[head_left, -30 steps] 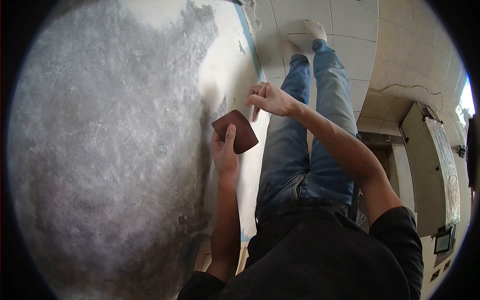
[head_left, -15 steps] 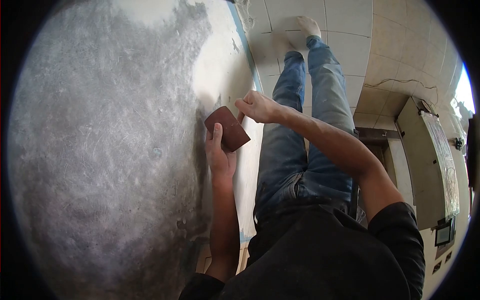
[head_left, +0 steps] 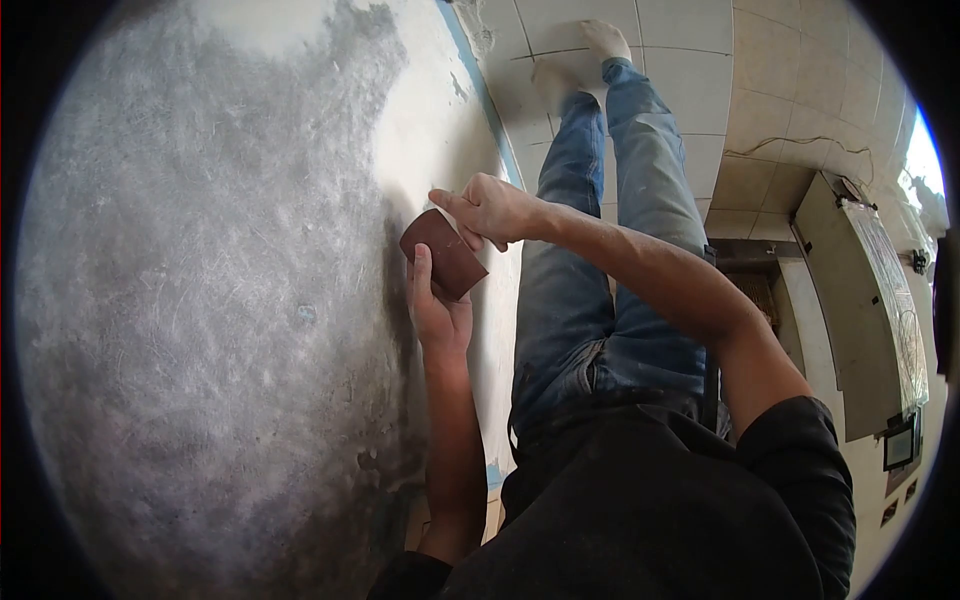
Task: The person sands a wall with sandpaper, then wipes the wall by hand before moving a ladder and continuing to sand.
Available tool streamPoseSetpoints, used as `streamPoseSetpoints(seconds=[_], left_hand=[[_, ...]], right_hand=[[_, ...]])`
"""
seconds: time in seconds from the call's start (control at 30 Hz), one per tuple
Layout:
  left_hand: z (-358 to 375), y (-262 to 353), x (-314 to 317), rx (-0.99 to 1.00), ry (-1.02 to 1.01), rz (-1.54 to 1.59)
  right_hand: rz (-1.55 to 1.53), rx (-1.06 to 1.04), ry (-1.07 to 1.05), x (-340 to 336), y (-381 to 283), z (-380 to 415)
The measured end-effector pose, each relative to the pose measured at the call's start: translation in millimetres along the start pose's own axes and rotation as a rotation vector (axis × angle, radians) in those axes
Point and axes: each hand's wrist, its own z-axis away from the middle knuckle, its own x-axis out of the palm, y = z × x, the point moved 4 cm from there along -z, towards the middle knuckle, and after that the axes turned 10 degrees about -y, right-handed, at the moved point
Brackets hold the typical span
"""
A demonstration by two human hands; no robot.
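Observation:
A brown-red rectangular sheet point(head_left: 445, 255), slightly curved, is held up in front of the wall. My left hand point(head_left: 438, 310) grips its lower left part, with the thumb on the near face and the other fingers mostly behind it. At the sheet's upper right edge is my right hand point(head_left: 492, 210). One finger there reaches out toward the sheet's top corner, while others hang down by its right side. Nothing is visible in my right hand.
A grey, patchy wall point(head_left: 220, 250) fills the left, with a whitish area point(head_left: 430, 120) and a blue strip along its edge. Pale floor tiles point(head_left: 680, 90) lie beyond my legs. A long pale box-like unit point(head_left: 850, 300) stands at the right.
My right hand has gone from a closed fist to extended fingers and moved left to the sheet's upper edge. The sheet and my left hand have shifted slightly left.

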Motion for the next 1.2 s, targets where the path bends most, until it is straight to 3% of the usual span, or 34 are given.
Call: streamPoseSetpoints(seconds=[0.1,0.2,0.27,0.33,0.43,0.5,0.53,0.63,0.67,0.77,0.9,0.97,1.07,1.17,1.2], left_hand=[[0,-1,-3,-0.011,0.012,0.045],[0,-1,-3,-0.017,0.003,0.104],[2,-1,-5,-0.015,-0.008,0.129],[4,-2,-6,-0.011,-0.024,0.148],[6,-1,2,-0.034,-0.052,0.193],[0,-5,5,-0.045,-0.096,-0.110],[-2,-7,3,-0.051,-0.113,-0.261],[-5,-17,-22,-0.087,0.006,-0.470],[-7,-17,-31,-0.110,0.068,-0.659],[-2,-19,-17,0.069,0.108,-0.867],[5,-36,-35,-0.016,0.088,-0.898],[11,-40,-29,-0.132,0.092,-0.773],[12,-50,-43,-0.074,-0.080,-0.819],[16,-51,-44,-0.015,-0.111,-0.872],[15,-55,-45,-0.002,-0.118,-0.853]], right_hand=[[0.006,-0.080,0.058,1,3,-4],[0.050,-0.464,0.167,4,25,-25],[-0.185,-0.205,-0.098,1,39,-28],[-0.317,-0.078,-0.223,3,31,-19],[-0.358,-0.125,-0.208,23,16,-2],[-0.373,-0.195,-0.209,36,8,3],[-0.278,-0.095,-0.293,38,11,1],[-0.440,-0.058,-0.068,42,19,-3],[-0.320,0.068,0.161,41,31,-6],[-0.003,-0.188,0.651,51,39,-2],[0.067,-0.145,0.628,40,20,-18],[-0.008,-0.236,0.781,31,16,-40],[-0.098,-0.272,0.866,21,-16,-51],[-0.221,-0.270,0.782,40,-38,-53],[-0.280,-0.398,0.816,53,-41,-57]])
